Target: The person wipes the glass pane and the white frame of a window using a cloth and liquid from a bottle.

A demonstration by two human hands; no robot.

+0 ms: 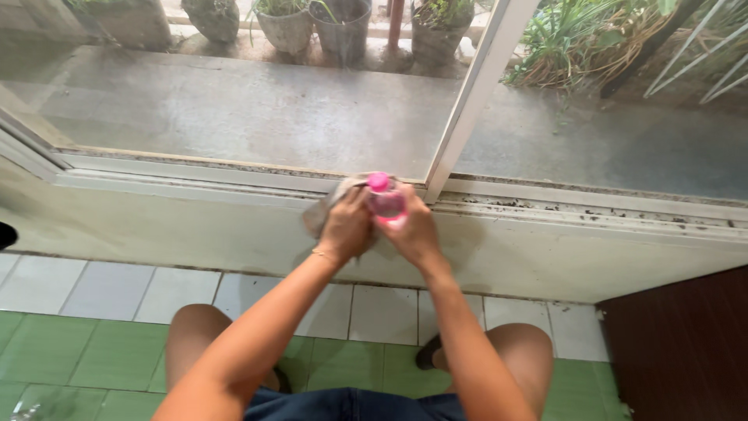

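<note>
Left hand (345,228) has its grip closed on a grey cloth (327,204), bunched up vs. the low wall just below the window sill (234,173); right hand (413,231) has its grip wrapped round a small pink bottle (385,200), cap up, touching the cloth. Both hands meet in front of the white window frame post (471,93), w/ potted plants (312,23) outside beyond the glass. Person squats, knees over green floor tiles (93,359); dark wood panel (686,343) at right.
</note>
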